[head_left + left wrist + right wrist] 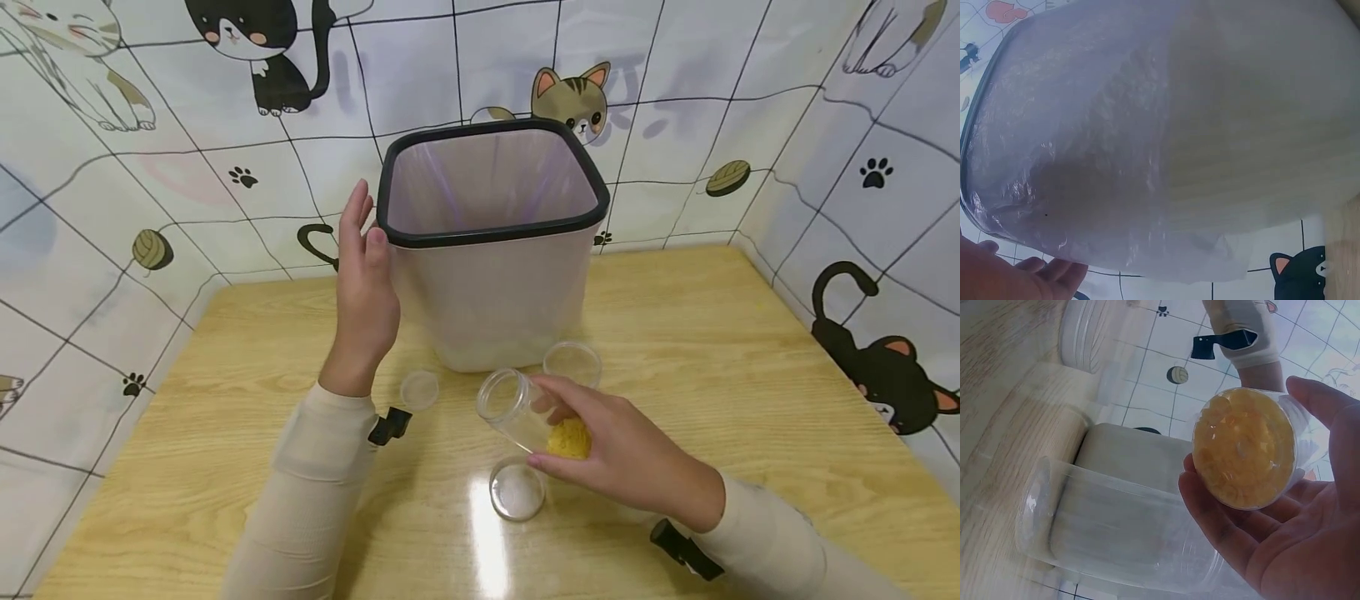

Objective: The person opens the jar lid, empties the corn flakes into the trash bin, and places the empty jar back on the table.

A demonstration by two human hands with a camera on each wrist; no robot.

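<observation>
The left hand (367, 292), fingers straight, rests against the side of a translucent, black-rimmed bin (495, 292) standing on the desk (675, 358). In front of it, the right hand (622, 450) has its fingers curled round a clear jar (504, 397), tilted above the desk, with yellow contents (570, 438) at its base; clear round pieces (517, 490) sit nearby.
</observation>
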